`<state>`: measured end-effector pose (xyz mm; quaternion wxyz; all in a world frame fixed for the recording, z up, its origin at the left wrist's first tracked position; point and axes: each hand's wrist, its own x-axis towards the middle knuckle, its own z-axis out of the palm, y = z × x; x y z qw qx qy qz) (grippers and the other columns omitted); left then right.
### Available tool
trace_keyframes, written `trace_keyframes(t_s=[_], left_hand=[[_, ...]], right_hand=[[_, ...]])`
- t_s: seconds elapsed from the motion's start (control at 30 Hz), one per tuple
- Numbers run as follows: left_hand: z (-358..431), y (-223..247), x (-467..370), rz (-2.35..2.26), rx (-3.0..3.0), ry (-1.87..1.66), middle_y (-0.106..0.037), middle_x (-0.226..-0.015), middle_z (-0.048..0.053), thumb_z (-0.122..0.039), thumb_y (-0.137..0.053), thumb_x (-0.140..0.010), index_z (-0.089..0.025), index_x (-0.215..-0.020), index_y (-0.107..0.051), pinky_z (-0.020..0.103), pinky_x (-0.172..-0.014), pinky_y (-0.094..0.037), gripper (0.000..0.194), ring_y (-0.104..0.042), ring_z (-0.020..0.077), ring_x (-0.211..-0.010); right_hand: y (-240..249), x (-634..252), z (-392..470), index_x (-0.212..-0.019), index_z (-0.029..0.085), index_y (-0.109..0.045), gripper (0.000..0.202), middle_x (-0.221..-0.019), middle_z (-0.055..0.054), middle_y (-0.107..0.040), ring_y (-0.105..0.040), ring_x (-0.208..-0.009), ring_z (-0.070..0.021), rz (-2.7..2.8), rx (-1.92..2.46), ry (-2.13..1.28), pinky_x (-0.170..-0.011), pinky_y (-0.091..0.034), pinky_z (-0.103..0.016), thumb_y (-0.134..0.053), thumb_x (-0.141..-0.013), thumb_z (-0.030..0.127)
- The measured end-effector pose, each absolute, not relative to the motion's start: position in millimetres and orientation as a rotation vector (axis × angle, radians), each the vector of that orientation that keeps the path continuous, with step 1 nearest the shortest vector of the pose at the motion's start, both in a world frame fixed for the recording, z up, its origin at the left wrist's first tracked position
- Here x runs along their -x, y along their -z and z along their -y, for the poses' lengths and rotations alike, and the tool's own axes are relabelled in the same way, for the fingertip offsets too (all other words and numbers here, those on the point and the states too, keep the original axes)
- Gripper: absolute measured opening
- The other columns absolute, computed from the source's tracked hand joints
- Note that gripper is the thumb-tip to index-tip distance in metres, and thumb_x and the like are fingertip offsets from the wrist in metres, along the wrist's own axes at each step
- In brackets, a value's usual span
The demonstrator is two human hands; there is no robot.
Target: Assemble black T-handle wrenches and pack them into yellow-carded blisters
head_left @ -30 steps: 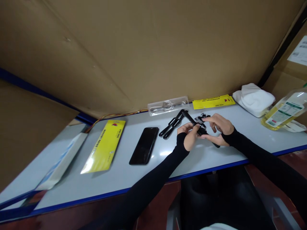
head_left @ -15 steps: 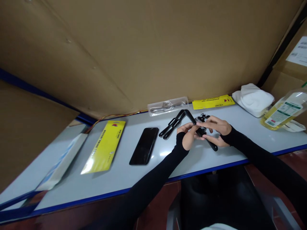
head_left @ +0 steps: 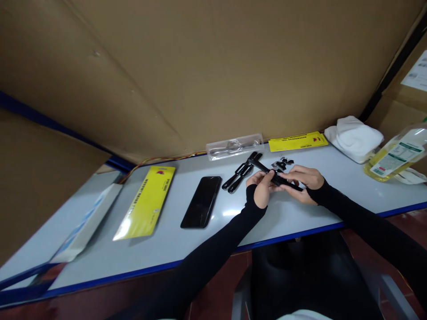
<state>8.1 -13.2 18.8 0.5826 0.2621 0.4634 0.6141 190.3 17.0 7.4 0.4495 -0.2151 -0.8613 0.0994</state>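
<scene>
A long black tool (head_left: 259, 166) is held between my two hands, low over the right half of the table. My left hand (head_left: 261, 187) is closed round its middle, thumb on top. The fingers of my right hand (head_left: 303, 181) grip the same tool from the right, near its lower end. Just beyond them lies a small pile of black and metal parts (head_left: 282, 163). Left of my left hand, black handled tools (head_left: 240, 173) lie side by side. Small details between my fingertips are hidden.
A black phone (head_left: 201, 202) and a yellow card (head_left: 147, 202) lie to the left. At the back are a clear plastic package (head_left: 233, 147) and more yellow cards (head_left: 298, 142). A white cloth bundle (head_left: 355, 138) and a bottle of yellow liquid (head_left: 393, 155) stand right.
The tool in my hands has turned, its upper end dropping and its lower end swinging right and up. My right fingers have shifted slightly, uncovering more of the small parts.
</scene>
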Motion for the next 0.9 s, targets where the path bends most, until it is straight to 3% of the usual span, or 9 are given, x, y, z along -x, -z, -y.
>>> trace_keyframes(t_s=[0.27, 0.43, 0.53, 0.6, 0.7, 0.9], left_hand=[[14.2, -16.1, -4.7, -1.019, -0.624, -1.392, -0.067, -0.064, 0.001, -0.043, -0.098, -0.055, -0.017, -0.069, -0.058, 0.048, -0.071, -0.07, 0.05, -0.077, 0.026, -0.068], [20.1, -16.7, -11.7, -1.003, -0.68, -1.374, -0.067, -0.068, 0.001, -0.045, -0.098, -0.056, -0.015, -0.074, -0.066, 0.045, -0.064, -0.07, 0.048, -0.068, 0.0171, -0.055], [25.4, -20.2, -17.4, -1.024, -0.732, -1.418, -0.067, -0.068, 0.001, -0.047, -0.098, -0.057, -0.015, -0.072, -0.067, 0.038, -0.056, -0.068, 0.048, -0.066, 0.0151, -0.053], [28.9, -22.7, -20.9, -1.038, -0.774, -1.456, -0.072, -0.079, 0.004, -0.048, -0.097, -0.06, -0.014, -0.073, -0.068, 0.034, -0.051, -0.066, 0.047, -0.068, 0.0151, -0.055], [32.1, -25.6, -24.9, -1.08, -0.835, -1.487, -0.077, -0.1, 0.01, -0.052, -0.096, -0.062, -0.013, -0.073, -0.069, 0.03, -0.044, -0.061, 0.049, -0.068, 0.014, -0.053], [27.5, -25.3, -22.0, -1.123, -0.821, -1.412, -0.074, -0.071, 0.007, -0.06, -0.095, -0.058, -0.013, -0.078, -0.069, 0.029, -0.041, -0.058, 0.057, -0.069, 0.0193, -0.046]], right_hand=[[5.2, -187.8, -25.3, -0.127, 0.027, -0.08, 0.03, -0.091, -0.003, -0.06, -0.054, -0.071, -0.0127, 2.142, 0.635, -0.193, -0.066, -0.05, -0.026, -0.06, -0.105, 0.031], [-8.2, -185.4, -19.2, -0.1, 0.024, -0.084, 0.014, -0.081, -0.001, -0.066, -0.051, -0.055, -0.0087, 2.002, 0.736, -0.177, -0.056, -0.047, -0.025, -0.079, -0.095, 0.036], [-18.2, -180.4, -11.1, -0.083, 0.021, -0.078, 0.017, -0.071, 0.0, -0.063, -0.051, -0.051, -0.0084, 1.9, 0.778, -0.221, -0.051, -0.043, -0.025, -0.081, -0.092, 0.034], [-22.2, -178.5, -8.1, -0.076, 0.02, -0.071, 0.023, -0.067, 0.002, -0.059, -0.05, -0.051, -0.0083, 1.839, 0.844, -0.349, -0.049, -0.04, -0.024, -0.084, -0.087, 0.035], [-24.4, -179.7, -9.3, -0.085, 0.02, -0.065, 0.031, -0.068, 0.005, -0.056, -0.05, -0.05, -0.0078, 1.712, 0.958, -0.729, -0.045, -0.038, -0.021, -0.089, -0.08, 0.039], [-25.7, -189.7, -20.7, -0.1, 0.018, -0.067, 0.037, -0.086, 0.002, -0.058, -0.059, -0.061, -0.0089, 1.693, 0.859, -1.228, -0.046, -0.042, -0.02, -0.088, -0.078, 0.04]])
